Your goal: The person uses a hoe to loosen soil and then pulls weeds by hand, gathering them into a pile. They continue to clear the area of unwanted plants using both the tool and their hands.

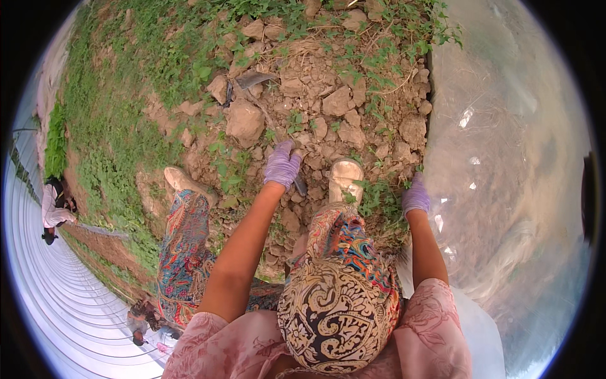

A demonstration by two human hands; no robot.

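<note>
My left hand (283, 166), in a purple knit glove with soiled fingertips, is closed around the handle (261, 108) of what looks like a short hoe. Its flat grey blade (255, 79) lies among the clods, and the dark butt end (299, 185) sticks out below my palm. On the other side, my right hand (416, 196), gloved alike, reaches down at the edge of the plastic film (478, 142). Low leafy weeds (381, 199) stand right beside it. Its fingers are mostly hidden, so any grip there is unclear.
Dry clods, including a large one (245, 122), surround my shoe (345, 177). Low green weeds (123, 156) spread leftward. Another person (54, 206) bends at far left, and more people (138, 327) are at lower left, beside a ribbed greenhouse wall (85, 312).
</note>
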